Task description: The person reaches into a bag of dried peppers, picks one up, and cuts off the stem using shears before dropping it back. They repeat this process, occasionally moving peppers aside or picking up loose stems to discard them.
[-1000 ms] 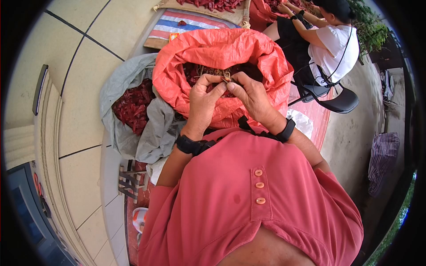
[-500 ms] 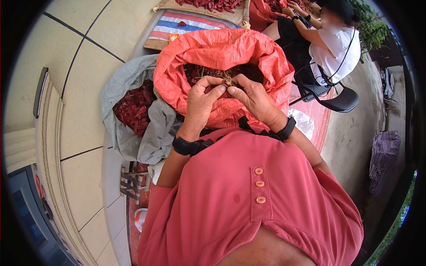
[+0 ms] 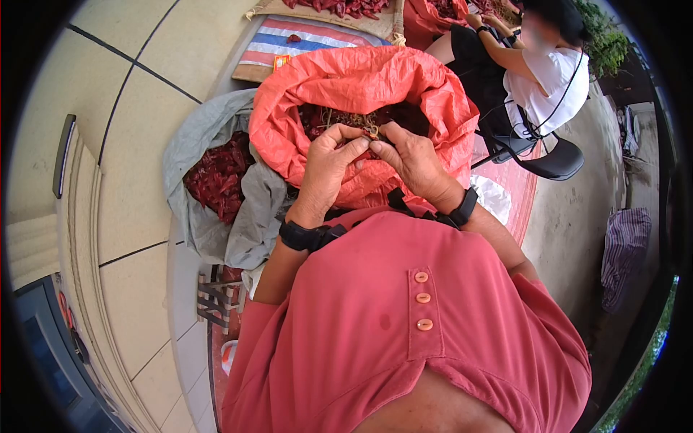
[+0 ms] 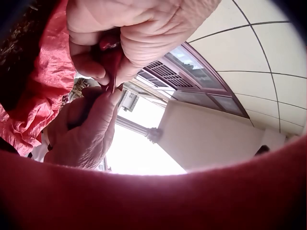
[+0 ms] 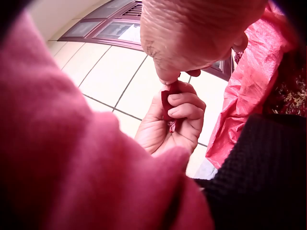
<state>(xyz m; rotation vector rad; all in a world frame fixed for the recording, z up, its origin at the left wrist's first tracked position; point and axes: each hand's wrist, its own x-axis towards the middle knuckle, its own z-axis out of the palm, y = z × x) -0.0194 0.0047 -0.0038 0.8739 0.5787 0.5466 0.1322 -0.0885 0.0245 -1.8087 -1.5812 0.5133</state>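
Observation:
Over the open red sack (image 3: 310, 76), my left hand (image 3: 328, 169) and right hand (image 3: 420, 164) meet at the fingertips. A dried red chili (image 5: 166, 101) lies in the curled fingers of my left hand, seen in the right wrist view. My right thumb and finger pinch the chili's end where the hands meet. From the left wrist, the chili (image 4: 111, 60) shows dark red and glossy between both hands. Inside the sack, below my fingers, are dark red chilies and a heap of pale brown stems (image 3: 354, 120).
Left of the red sack stands a grey sack (image 3: 249, 209) filled with red chilies (image 3: 218, 177). Beyond lie a striped sheet (image 3: 317, 40) and more chilies (image 3: 339, 7). Another person in a white shirt (image 3: 541, 86) works at the upper right, beside a black chair (image 3: 559, 162).
Both hands stay joined at the fingertips over the red sack, with only small shifts of the fingers. The other person's head has turned and their hands have moved slightly.

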